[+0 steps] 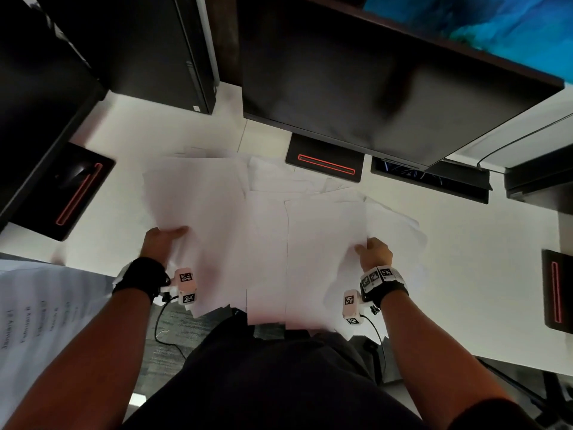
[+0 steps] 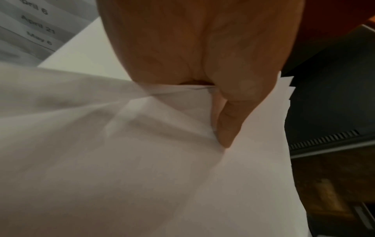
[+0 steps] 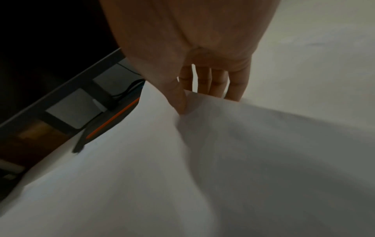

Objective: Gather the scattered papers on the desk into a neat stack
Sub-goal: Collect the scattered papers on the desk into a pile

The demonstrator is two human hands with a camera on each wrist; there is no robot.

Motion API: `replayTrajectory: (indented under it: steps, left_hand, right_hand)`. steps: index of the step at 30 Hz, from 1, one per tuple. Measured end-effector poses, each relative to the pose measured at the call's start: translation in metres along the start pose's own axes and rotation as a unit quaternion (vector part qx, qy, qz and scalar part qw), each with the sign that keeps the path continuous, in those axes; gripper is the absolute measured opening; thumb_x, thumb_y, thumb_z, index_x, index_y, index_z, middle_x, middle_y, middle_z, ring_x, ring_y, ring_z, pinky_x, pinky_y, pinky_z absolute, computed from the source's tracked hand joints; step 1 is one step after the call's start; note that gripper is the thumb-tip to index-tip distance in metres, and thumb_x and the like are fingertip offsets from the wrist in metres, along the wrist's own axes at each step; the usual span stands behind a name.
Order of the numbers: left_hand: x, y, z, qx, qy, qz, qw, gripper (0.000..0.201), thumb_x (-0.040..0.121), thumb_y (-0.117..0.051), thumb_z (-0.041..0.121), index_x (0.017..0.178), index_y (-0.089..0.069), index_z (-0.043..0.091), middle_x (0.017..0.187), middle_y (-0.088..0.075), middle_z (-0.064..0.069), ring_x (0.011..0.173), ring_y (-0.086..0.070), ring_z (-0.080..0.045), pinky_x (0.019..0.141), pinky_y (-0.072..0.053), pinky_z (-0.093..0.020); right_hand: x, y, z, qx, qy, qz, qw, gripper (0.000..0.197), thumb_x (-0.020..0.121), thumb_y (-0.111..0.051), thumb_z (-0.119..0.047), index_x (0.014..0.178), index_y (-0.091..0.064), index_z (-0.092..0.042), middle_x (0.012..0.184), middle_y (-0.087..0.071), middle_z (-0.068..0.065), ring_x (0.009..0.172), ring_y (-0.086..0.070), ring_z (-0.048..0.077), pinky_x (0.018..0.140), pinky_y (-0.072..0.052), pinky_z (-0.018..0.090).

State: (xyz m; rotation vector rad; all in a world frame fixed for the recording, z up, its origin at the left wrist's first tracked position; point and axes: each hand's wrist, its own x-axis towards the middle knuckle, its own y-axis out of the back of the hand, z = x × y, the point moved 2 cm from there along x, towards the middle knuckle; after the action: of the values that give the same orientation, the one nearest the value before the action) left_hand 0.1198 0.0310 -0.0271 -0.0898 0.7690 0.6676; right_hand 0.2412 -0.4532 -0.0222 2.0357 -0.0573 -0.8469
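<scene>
Papers (image 1: 269,231) lie spread over the middle of the white tabletop (image 1: 465,243), overlapping loosely, edges out of line; several hang past the near edge toward the person's lap. More crumpled or skewed sheets sit behind them, close to the monitor base (image 1: 324,162).

Left hand (image 1: 162,242): grips a bundle of sheets at its left edge. Thumb (image 2: 229,125) lies on top, pressing down; the other fingers are hidden under the paper. In the left wrist view the sheet corners fan out unevenly beside the thumb, and the paper creases where it is pinched.

Right hand (image 1: 373,252): pinches the right edge of a sheet, thumb (image 3: 178,97) on top, fingers (image 3: 205,81) beneath and partly visible behind the edge. Paper bows downward from the pinch in the right wrist view. One loose sheet (image 1: 393,221) lies just right of this hand, flat on the tabletop.

Both wrists carry black straps with small white camera units.

Surroundings: dark monitor (image 1: 372,97) at the back, centre to right. Black tower case (image 1: 161,48) at back left. Second stand base with red strip (image 1: 77,190) at left, a third (image 1: 556,290) at the right edge. Printed sheet with rows of dates (image 1: 40,315) at lower left, text blurred in the head view; its exact support cannot be told.
</scene>
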Motion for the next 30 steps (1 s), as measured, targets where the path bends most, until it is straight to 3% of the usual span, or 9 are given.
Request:
replayTrajectory:
  steps: [3,6,11,14,16,19,22,25,30]
  left_hand:
    - [-0.006,-0.009,0.003,0.009,-0.015,0.008,1.0,0.035,0.08,-0.077,0.006,0.113,-0.07,0.0,0.104,-0.071,-0.014,0.094,-0.065,-0.026,0.092,-0.05,-0.034]
    - [-0.008,-0.011,0.002,0.006,-0.018,0.022,1.0,0.038,0.081,-0.076,0.008,0.117,-0.068,-0.001,0.107,-0.07,-0.013,0.095,-0.064,-0.025,0.083,-0.045,-0.027]
    - [0.003,-0.005,-0.007,0.015,-0.002,0.008,1.0,0.047,0.073,-0.084,0.023,0.114,-0.071,0.002,0.106,-0.073,-0.012,0.09,-0.068,-0.026,0.076,-0.05,-0.026]
    - [0.0,-0.008,-0.007,0.025,-0.003,0.001,1.0,0.032,0.076,-0.083,0.019,0.102,-0.072,0.004,0.088,-0.076,-0.006,0.079,-0.068,-0.024,0.07,-0.05,-0.025]
    - [-0.005,-0.009,-0.006,0.038,-0.012,0.013,0.999,0.021,0.081,-0.08,0.014,0.097,-0.072,0.005,0.089,-0.074,-0.008,0.074,-0.065,-0.021,0.073,-0.049,-0.025]
    - [-0.002,-0.006,-0.008,0.055,-0.031,0.018,0.998,0.038,0.08,-0.081,0.015,0.112,-0.07,-0.004,0.103,-0.07,-0.018,0.088,-0.064,-0.023,0.083,-0.047,-0.031]
    - [-0.003,-0.007,-0.008,0.054,-0.028,0.007,0.998,0.042,0.081,-0.08,0.014,0.115,-0.069,-0.007,0.104,-0.069,-0.019,0.09,-0.063,-0.023,0.08,-0.046,-0.029]
    - [-0.002,-0.009,-0.008,0.064,-0.023,-0.014,0.998,0.043,0.081,-0.08,0.016,0.117,-0.069,-0.003,0.109,-0.07,-0.017,0.089,-0.065,-0.024,0.073,-0.048,-0.025]
    - [0.004,-0.007,-0.006,0.09,0.004,-0.02,0.996,0.053,0.072,-0.086,0.032,0.113,-0.071,0.004,0.103,-0.074,-0.01,0.09,-0.069,-0.026,0.074,-0.05,-0.027]
  right_hand:
    - [-0.002,-0.006,-0.01,0.017,-0.003,0.045,0.999,0.024,0.087,-0.061,-0.021,0.106,-0.068,-0.009,0.109,-0.068,0.017,0.101,-0.063,0.036,0.077,-0.047,0.033]
    - [-0.003,-0.008,-0.017,0.022,0.009,0.095,0.995,0.032,0.087,-0.061,-0.018,0.115,-0.064,-0.005,0.127,-0.052,0.017,0.111,-0.058,0.04,0.094,-0.049,0.043]
    - [0.0,-0.021,-0.026,-0.066,0.093,0.0,0.993,0.055,0.09,-0.063,-0.026,0.139,-0.05,-0.004,0.158,-0.026,0.007,0.139,-0.036,0.033,0.115,-0.034,0.039]
    - [0.005,-0.014,-0.021,-0.02,0.08,0.024,0.996,0.051,0.091,-0.062,-0.022,0.137,-0.052,-0.004,0.156,-0.031,0.007,0.137,-0.04,0.031,0.114,-0.036,0.037]
    - [0.008,-0.002,-0.007,-0.02,0.032,0.074,0.997,0.045,0.09,-0.06,-0.021,0.133,-0.056,-0.005,0.153,-0.035,0.008,0.134,-0.042,0.034,0.109,-0.039,0.04]
    - [0.01,0.017,0.024,-0.047,-0.1,0.097,0.989,0.042,0.091,-0.055,-0.027,0.13,-0.054,-0.013,0.15,-0.031,0.01,0.131,-0.039,0.037,0.106,-0.039,0.049]
    - [0.012,0.03,0.05,-0.032,-0.177,0.087,0.98,0.039,0.09,-0.055,-0.031,0.125,-0.054,-0.016,0.138,-0.036,0.014,0.126,-0.042,0.038,0.104,-0.038,0.053]
    - [0.012,0.031,0.058,-0.025,-0.181,0.072,0.981,0.04,0.087,-0.06,-0.038,0.12,-0.054,-0.017,0.13,-0.038,0.014,0.12,-0.044,0.038,0.098,-0.04,0.052]
    - [0.015,0.03,0.05,-0.008,-0.128,0.071,0.989,0.04,0.084,-0.065,-0.032,0.121,-0.059,-0.018,0.137,-0.038,0.01,0.123,-0.04,0.037,0.099,-0.04,0.051]
